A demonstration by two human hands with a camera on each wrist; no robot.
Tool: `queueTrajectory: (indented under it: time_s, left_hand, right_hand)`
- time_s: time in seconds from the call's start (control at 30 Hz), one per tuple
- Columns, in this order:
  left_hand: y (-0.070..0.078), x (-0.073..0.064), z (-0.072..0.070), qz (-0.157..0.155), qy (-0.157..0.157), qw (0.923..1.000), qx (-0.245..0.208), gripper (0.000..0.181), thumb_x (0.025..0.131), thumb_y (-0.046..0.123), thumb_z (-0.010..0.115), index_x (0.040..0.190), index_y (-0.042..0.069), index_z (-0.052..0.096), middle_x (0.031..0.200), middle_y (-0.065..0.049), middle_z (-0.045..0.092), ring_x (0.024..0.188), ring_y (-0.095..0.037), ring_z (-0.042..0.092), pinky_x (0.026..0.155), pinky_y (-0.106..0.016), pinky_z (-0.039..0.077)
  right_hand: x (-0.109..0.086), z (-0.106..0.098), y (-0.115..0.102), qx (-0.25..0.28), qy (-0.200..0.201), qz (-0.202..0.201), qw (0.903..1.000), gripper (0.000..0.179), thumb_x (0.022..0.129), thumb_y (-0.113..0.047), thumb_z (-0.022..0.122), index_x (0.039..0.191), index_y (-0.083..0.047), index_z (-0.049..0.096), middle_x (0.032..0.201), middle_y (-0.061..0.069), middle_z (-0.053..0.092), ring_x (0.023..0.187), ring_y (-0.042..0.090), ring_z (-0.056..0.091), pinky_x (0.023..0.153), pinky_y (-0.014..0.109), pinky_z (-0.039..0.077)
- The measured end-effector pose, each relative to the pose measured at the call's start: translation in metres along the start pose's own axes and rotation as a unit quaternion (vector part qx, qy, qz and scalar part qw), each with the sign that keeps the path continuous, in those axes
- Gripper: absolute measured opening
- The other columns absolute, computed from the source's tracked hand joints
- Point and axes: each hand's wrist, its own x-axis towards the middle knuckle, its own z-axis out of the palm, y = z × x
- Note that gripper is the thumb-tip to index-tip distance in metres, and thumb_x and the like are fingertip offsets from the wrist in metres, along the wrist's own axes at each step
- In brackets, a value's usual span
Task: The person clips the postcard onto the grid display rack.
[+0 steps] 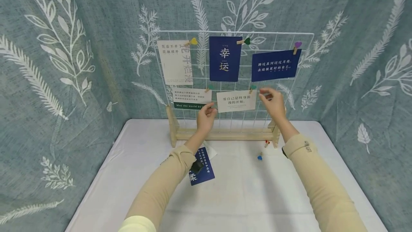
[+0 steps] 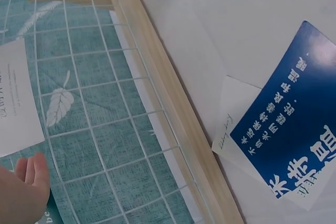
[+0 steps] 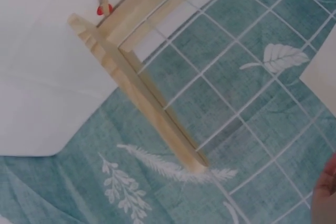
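On the white wire grid (image 1: 231, 117) a white card (image 1: 236, 107) hangs slightly tilted from a green-heart clothespin (image 1: 252, 88). My left hand (image 1: 206, 118) is by this card's lower left corner, fingers loosely bent, overlapping the green-bottomed card (image 1: 190, 97) beside it. In the left wrist view, the fingertips (image 2: 38, 169) show just below the card's corner. To the right of the clothespin is my right hand (image 1: 273, 104), thumb and forefinger apart with nothing between them. Only part of that hand (image 3: 325, 192) shows in the right wrist view, apart from the card.
Above hang a cream card (image 1: 175, 63), an upright blue card (image 1: 224, 72) and a tilted blue card (image 1: 273, 74), each clipped. Wooden feet (image 1: 172, 128) support the grid. Another blue card (image 1: 206, 178) lies on white paper at left. Red (image 1: 267, 143) and blue (image 1: 260, 157) clothespins lie at right.
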Motion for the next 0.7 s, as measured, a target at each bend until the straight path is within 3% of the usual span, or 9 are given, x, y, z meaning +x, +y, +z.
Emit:
queueTrajectory:
  time_s: [0.3,0.4,0.43,0.5,0.57,0.67,0.7]
  left_hand:
    - [-0.003,-0.001,-0.006,-0.007,-0.003,1.0000,0.003,0.034,0.094,0.007,0.056,0.126,-0.001,0.055,0.120,-0.023,0.060,0.113,-0.033,0.058,0.098,-0.037,0.049]
    - [-0.015,0.000,-0.012,0.002,-0.009,1.0000,-0.001,0.034,0.094,0.012,0.058,0.125,0.000,0.056,0.119,-0.022,0.061,0.112,-0.032,0.059,0.097,-0.039,0.050]
    - [-0.016,-0.002,-0.015,0.009,-0.009,0.9999,-0.002,0.033,0.093,0.012,0.059,0.124,0.001,0.058,0.117,-0.020,0.063,0.111,-0.031,0.060,0.096,-0.038,0.050]
    - [-0.042,0.008,-0.017,0.050,0.000,0.9985,-0.020,0.031,0.091,0.021,0.063,0.118,0.007,0.063,0.109,-0.012,0.068,0.102,-0.021,0.065,0.088,-0.028,0.053]
    - [-0.058,0.013,-0.020,0.058,0.002,0.9981,-0.020,0.031,0.089,0.026,0.065,0.116,0.010,0.064,0.105,-0.008,0.070,0.097,-0.018,0.066,0.084,-0.026,0.054]
    - [-0.061,0.013,-0.022,0.041,0.014,0.9991,-0.006,0.030,0.089,0.023,0.065,0.115,0.007,0.065,0.104,-0.012,0.070,0.098,-0.022,0.067,0.086,-0.028,0.054]
    - [-0.054,0.009,-0.024,0.022,0.015,0.9996,0.008,0.030,0.090,0.018,0.064,0.116,0.004,0.063,0.107,-0.016,0.069,0.101,-0.027,0.066,0.089,-0.034,0.054]
  right_hand:
    - [-0.006,0.000,0.006,-0.015,-0.005,-0.005,0.9999,0.021,0.090,-0.006,0.062,0.104,0.008,0.065,0.102,0.026,0.066,0.077,0.015,0.058,0.065,0.003,0.040]
    - [-0.010,0.001,0.010,-0.028,-0.010,-0.004,0.9996,0.020,0.090,-0.007,0.062,0.102,0.007,0.066,0.100,0.025,0.067,0.078,0.019,0.060,0.063,0.004,0.040]
    - [-0.011,0.001,0.012,-0.033,-0.012,-0.002,0.9994,0.019,0.090,-0.007,0.062,0.102,0.007,0.066,0.100,0.025,0.067,0.078,0.019,0.060,0.063,0.004,0.040]
    - [-0.014,0.002,0.016,-0.041,-0.016,0.002,0.9990,0.019,0.090,-0.009,0.062,0.101,0.007,0.067,0.098,0.024,0.067,0.076,0.016,0.059,0.062,0.004,0.039]
    - [-0.016,0.003,0.020,-0.044,-0.017,0.002,0.9989,0.019,0.090,-0.008,0.062,0.100,0.007,0.067,0.097,0.025,0.068,0.073,0.009,0.057,0.062,0.004,0.039]
    - [-0.019,0.005,0.025,-0.039,-0.018,-0.004,0.9991,0.017,0.089,-0.006,0.063,0.098,0.008,0.067,0.093,0.026,0.068,0.069,0.001,0.052,0.062,0.004,0.040]
    - [-0.020,0.005,0.026,-0.038,-0.020,-0.007,0.9991,0.017,0.088,-0.005,0.063,0.097,0.008,0.067,0.093,0.026,0.068,0.069,0.000,0.052,0.062,0.005,0.040]
